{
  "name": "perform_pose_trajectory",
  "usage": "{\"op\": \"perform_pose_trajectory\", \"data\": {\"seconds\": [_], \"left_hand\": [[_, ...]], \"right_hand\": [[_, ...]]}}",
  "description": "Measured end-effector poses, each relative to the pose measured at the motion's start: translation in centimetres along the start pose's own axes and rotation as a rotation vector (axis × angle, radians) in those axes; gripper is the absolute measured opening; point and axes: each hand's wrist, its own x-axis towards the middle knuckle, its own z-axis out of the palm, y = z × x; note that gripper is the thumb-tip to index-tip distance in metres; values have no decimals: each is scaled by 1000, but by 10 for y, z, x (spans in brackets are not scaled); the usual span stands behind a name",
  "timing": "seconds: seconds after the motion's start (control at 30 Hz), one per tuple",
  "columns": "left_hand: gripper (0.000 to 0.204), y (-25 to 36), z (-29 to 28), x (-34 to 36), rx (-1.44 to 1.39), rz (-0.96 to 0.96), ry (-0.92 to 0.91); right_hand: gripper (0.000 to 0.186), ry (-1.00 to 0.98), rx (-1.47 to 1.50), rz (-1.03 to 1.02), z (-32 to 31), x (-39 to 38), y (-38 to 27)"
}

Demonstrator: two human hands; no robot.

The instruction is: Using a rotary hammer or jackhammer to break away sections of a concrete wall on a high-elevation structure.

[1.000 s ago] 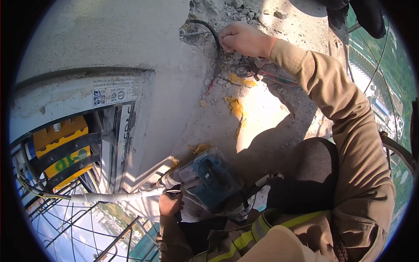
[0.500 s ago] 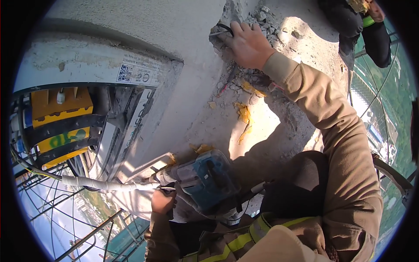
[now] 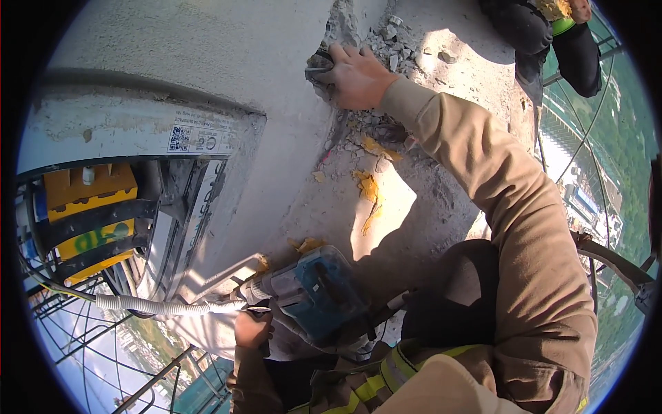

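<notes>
My right hand reaches to a broken hollow in the grey concrete wall. Its fingers are bent over the ragged edge, with the thumb below. A thin grey rod end shows beside them; whatever lies between the fingers is hidden. Low on the left, my left hand is closed around a dark tool, which is mostly covered by the fist. Right at this hand ends a white corrugated conduit. Beside it lies a blue-green power tool with a clear casing, close to my knees.
Rubble and torn yellow scraps litter the ledge. Another person's dark-clad leg is at the upper right. A yellow machine part sits in the left opening. Scaffold bars stand over a deep drop.
The whole view has shifted slightly, moving the scene left. My right fingers now reach further over the hollow's edge, and the black strip seen there earlier is mostly hidden. My left hand keeps its grip.
</notes>
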Motion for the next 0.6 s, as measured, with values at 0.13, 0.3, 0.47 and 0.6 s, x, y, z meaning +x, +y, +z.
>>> {"op": "perform_pose_trajectory", "data": {"seconds": [0.13,0.3,0.47,0.6], "left_hand": [[28,2,1,-3,22,9,-14],[25,7,5,-5,-1,2,-19],[17,0,2,3,-103,10,-35],[17,-19,1,11,-192,45,-59]], "right_hand": [[35,24,379,-39,3,-5,22],[36,4,332,70,-21,-19,20],[40,120,285,86,-14,-14,1],[46,-56,249,164,-4,-11,-12]]}}
